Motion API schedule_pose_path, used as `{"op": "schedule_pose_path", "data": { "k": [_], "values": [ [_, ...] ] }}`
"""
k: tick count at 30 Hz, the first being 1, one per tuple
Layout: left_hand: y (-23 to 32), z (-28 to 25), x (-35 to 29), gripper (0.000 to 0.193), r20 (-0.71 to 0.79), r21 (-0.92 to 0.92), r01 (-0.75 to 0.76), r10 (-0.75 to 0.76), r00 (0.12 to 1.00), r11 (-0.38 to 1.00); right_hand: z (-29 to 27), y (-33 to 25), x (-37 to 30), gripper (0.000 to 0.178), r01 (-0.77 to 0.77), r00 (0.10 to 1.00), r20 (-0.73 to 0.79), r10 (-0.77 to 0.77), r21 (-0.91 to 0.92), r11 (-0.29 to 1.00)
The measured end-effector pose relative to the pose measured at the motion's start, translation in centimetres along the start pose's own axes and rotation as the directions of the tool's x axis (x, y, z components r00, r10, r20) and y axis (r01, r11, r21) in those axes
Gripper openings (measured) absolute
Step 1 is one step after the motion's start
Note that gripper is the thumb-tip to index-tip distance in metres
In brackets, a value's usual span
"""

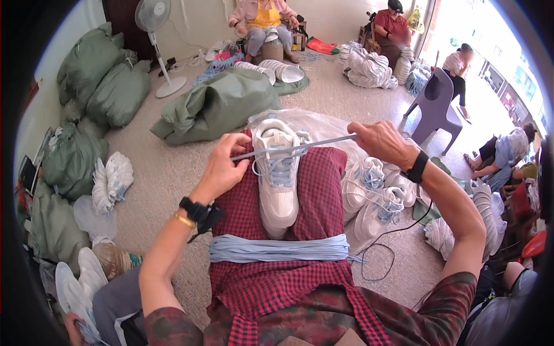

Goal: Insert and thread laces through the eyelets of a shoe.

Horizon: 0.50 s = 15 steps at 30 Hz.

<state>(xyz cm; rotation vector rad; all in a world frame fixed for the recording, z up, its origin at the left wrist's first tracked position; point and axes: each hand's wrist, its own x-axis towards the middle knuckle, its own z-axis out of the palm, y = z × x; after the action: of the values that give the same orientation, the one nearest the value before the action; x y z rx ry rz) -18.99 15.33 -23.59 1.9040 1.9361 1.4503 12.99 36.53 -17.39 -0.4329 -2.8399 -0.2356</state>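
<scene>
A white sneaker (277, 199) rests on my lap, toe toward me, with light blue lacing across its tongue. Above its opening, a pale blue shoelace (323, 141) is stretched between my hands. My left hand (226, 162) pinches the lace left of the shoe, fingers closed on it. On the right and a little higher, my right hand (385, 144) grips the lace between thumb and fingers. A thick bundle of light blue shoelaces (277, 249) lies across my lap, nearer my body, on a red and black checked cloth (323, 190).
White sneakers (369, 196) with blue laces are heaped at my right, beside a black cable (392, 254). Ahead lies a green sack (216, 106); more sacks (104, 75) line the left wall near a fan (153, 17). A purple chair (435, 104) stands right; several people sit around.
</scene>
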Motion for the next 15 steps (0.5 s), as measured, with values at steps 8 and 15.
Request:
{"op": "schedule_pose_path", "data": {
  "k": [8,15],
  "values": [
    [-3.3,-2.5,1.0,0.022,0.063,0.414,-0.424,0.44,0.896,0.805,-2.5,2.7,-1.6,0.021,0.083,0.993,-0.07,-0.095,-0.167,0.983],
    [-6.5,-8.6,-1.8,0.032,0.254,0.637,-0.49,0.438,0.862,0.595,-3.8,6.6,-3.6,0.02,-0.095,0.991,-0.116,0.073,-0.202,0.975]
  ]
}}
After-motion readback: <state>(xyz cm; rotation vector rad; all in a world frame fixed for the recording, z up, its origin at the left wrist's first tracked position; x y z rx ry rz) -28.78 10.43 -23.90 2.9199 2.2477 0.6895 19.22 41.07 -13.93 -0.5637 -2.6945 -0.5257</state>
